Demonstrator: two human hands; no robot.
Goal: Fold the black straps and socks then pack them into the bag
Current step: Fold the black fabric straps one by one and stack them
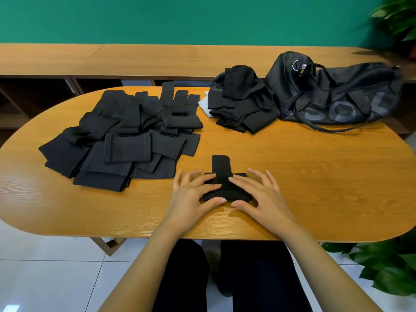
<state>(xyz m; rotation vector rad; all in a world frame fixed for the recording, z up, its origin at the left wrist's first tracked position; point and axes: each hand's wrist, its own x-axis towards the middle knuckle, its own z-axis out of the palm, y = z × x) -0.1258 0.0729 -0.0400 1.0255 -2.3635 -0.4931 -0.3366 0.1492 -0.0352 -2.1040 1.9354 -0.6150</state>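
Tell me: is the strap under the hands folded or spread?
Partly folded: the strap lies bunched in layers, one end sticking out flat.

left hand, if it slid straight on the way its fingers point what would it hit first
The left hand rests on the folded black strap; straight on, it likely meets the right hand, fingertips first.
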